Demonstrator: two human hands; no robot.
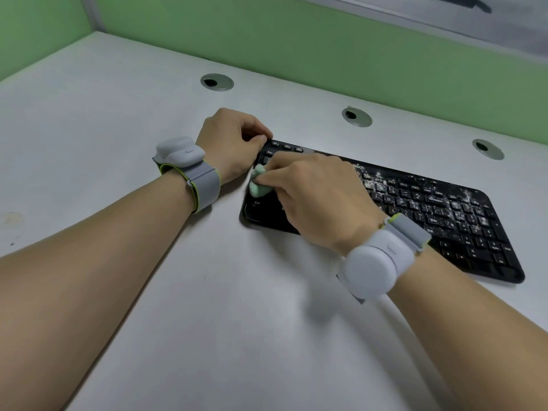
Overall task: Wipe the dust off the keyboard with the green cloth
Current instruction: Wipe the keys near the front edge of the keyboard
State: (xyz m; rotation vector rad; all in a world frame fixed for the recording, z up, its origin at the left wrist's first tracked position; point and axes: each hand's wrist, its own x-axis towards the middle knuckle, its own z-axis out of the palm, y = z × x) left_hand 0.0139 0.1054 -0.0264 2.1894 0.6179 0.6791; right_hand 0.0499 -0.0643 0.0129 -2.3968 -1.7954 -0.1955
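Note:
A black keyboard point(430, 215) lies slanted on the white desk, its middle and right keys speckled with white dust, its left end looking clean. My right hand point(314, 197) rests over the keyboard's left part, fingers closed on a bunched pale green cloth point(258, 182) pressed against the keys near the left edge. My left hand point(234, 143) is curled at the keyboard's far left corner, thumb and fingers gripping that corner. Both wrists wear grey bands with a sensor.
The white desk point(118, 114) runs back to a green partition wall point(326, 48). Three round grey cable grommets point(217, 82), point(356, 117), point(488, 149) sit in a row behind the keyboard. A faint stain point(12, 218) marks the desk at the left.

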